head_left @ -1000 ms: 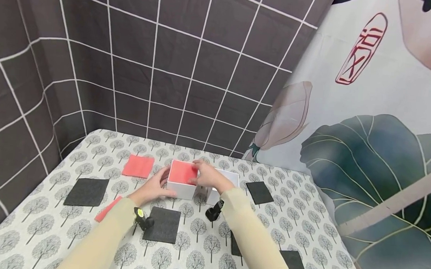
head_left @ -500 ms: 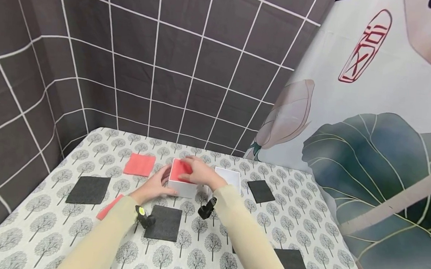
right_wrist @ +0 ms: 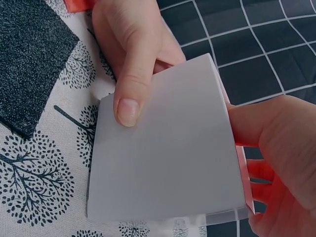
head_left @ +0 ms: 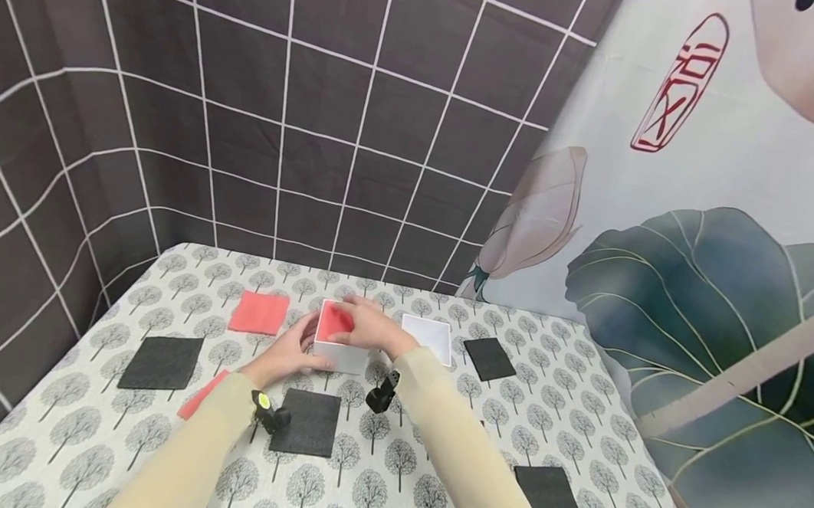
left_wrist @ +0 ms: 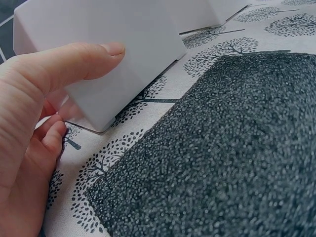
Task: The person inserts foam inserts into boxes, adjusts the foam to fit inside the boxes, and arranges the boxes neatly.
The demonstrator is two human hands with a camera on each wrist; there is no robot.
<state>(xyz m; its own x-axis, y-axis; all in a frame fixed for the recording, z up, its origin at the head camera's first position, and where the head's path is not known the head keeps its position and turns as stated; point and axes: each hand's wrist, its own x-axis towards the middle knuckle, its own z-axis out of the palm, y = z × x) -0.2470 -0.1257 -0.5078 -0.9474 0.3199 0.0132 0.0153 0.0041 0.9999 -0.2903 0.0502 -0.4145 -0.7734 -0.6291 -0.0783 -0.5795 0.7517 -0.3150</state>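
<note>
A white open-topped box [head_left: 338, 357] stands mid-table, with red cloth [head_left: 333, 323] showing inside it. My left hand [head_left: 285, 359] holds the box at its left end; in the left wrist view the thumb lies across the white front wall and the fingers go round the side. My right hand [head_left: 375, 329] reaches over the right end, thumb and fingers spread apart and dipping onto the red cloth. In the right wrist view, the thumb passes over the box rim, and the far fingertips are partly hidden behind the wall.
A second white open container [head_left: 427, 339] stands to the right. Black squares lie at left [head_left: 161, 362], in front [head_left: 307, 424], at right [head_left: 490, 359] and near right [head_left: 550, 501]. A red square [head_left: 259, 313] lies back left; another red piece [head_left: 202, 394] is partly under the left sleeve.
My right hand has moved left over the box and deeper onto the red cloth, exposing more of the second container. The left hand keeps its place on the box.
</note>
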